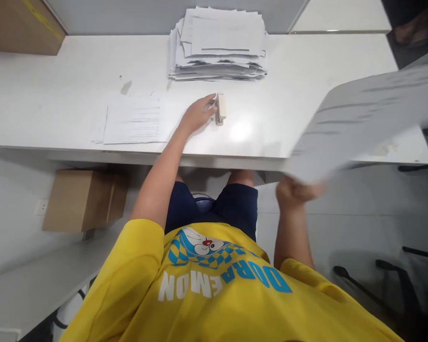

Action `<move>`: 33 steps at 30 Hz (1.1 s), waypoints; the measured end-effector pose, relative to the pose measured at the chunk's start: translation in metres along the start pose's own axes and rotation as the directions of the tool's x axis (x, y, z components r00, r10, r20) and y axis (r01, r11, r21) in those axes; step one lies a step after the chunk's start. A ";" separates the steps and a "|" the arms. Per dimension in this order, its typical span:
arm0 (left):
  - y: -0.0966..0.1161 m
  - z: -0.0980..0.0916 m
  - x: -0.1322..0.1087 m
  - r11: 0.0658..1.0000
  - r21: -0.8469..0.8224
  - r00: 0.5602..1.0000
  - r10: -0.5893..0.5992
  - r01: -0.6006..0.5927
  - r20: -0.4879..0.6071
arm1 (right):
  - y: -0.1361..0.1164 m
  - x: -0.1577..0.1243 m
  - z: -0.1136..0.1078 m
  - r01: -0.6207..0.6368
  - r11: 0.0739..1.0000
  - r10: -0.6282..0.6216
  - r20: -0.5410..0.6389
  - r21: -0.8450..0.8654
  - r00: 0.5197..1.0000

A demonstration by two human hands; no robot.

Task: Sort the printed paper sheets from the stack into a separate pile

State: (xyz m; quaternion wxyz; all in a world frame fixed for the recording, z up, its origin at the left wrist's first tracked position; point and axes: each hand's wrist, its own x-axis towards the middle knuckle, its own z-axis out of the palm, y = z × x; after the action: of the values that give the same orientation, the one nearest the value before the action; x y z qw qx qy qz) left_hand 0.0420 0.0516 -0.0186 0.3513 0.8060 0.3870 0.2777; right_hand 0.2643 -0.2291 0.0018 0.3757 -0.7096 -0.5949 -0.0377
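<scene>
A small cream stapler stands on the white desk in front of me. My left hand is at its left side, fingers apart, with the fingertips at or against the stapler's edge rather than wrapped round it. Off to the right, past the desk's front edge, my right hand is closed on the lower corner of some printed paper. That paper is tilted up and smeared by motion, so its print cannot be read and I cannot tell if it is one sheet or more.
A thick stack of papers lies at the back of the desk. Printed sheets lie near the front edge on the left. One cardboard box stands at the back left, another below the desk. Dark chair legs show at right.
</scene>
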 end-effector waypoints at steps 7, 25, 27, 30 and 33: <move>0.001 -0.023 -0.003 0.996 -0.089 0.987 -0.025 0.011 -0.158 | -0.019 -0.003 0.054 0.303 0.952 -0.288 0.424 0.032 0.859; 0.026 -0.018 -0.014 0.954 0.259 0.988 0.134 -0.149 0.075 | -0.016 0.039 0.076 0.320 0.943 -0.326 0.445 0.091 0.834; 0.028 -0.018 -0.015 0.933 0.297 0.977 0.175 -0.204 0.121 | -0.016 0.044 0.076 0.299 0.947 -0.318 0.462 0.117 0.828; 0.029 -0.017 -0.016 0.909 0.343 0.969 0.194 -0.236 0.152 | -0.015 0.050 0.075 0.245 0.952 -0.303 0.471 0.182 0.829; 0.027 -0.017 -0.015 0.897 0.368 0.967 0.197 -0.245 0.165 | -0.013 0.058 0.073 0.159 0.950 -0.273 0.470 0.268 0.839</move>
State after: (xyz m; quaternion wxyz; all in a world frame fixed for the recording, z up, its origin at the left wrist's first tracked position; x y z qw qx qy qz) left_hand 0.0333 0.0333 0.0100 0.1756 0.9136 0.3173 0.1840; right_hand 0.2408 -0.1389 -0.0151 0.2769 -0.5773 -0.7488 0.1713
